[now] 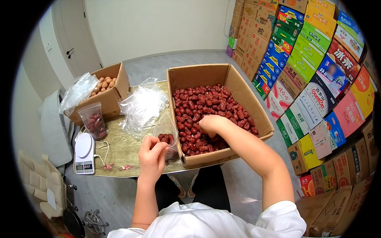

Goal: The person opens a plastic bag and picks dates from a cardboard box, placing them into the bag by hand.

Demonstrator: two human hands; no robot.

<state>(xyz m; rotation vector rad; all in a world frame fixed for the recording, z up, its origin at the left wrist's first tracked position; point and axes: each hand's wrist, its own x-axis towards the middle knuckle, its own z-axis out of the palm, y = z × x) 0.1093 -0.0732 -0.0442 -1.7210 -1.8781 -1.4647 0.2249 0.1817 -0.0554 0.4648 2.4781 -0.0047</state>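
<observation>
My left hand point(153, 152) pinches the edge of a clear plastic bag point(164, 123), which has some red dates point(166, 138) in it. My right hand point(214, 125) reaches down into a large cardboard box point(210, 159) of red dates point(212, 101). Its fingertips are hidden among the dates, so I cannot see whether they grip any. The bag is just left of the box, close to its near left corner.
A white kitchen scale point(84, 152) sits at the table's left, near a filled bag of dates point(93, 121). Behind are loose plastic bags point(143, 105) and a box of walnuts point(104, 85). Stacked cartons point(303, 85) line the right; an office chair point(41, 180) stands left.
</observation>
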